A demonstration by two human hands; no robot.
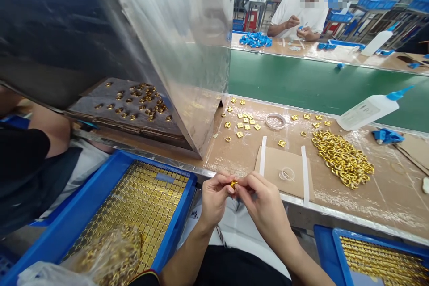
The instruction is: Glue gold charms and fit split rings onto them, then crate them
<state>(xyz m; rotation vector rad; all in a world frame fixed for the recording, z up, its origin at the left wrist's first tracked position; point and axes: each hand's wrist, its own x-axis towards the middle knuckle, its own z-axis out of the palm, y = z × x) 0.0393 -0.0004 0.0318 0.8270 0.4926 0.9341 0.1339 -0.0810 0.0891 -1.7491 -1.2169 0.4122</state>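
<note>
My left hand (215,196) and my right hand (263,196) meet above my lap at the table's front edge. Both are closed in a pinch on one small gold ring (233,183), mostly hidden by the fingertips. Just beyond them lies a cardboard piece (271,161) with white tape strips, and thin clear loops (287,174) rest on it. To the right is a heap of gold rings (345,158). Square gold pieces (247,120) lie scattered farther back, near a roll of tape (275,120).
A metal hood (174,31) stands at left over more gold rings (147,98). Blue trays (192,183) of gold pieces flank me. A white bottle (367,111) with blue nozzle leans beside the green belt (284,73). One person (298,18) sits opposite, another (50,134) at left.
</note>
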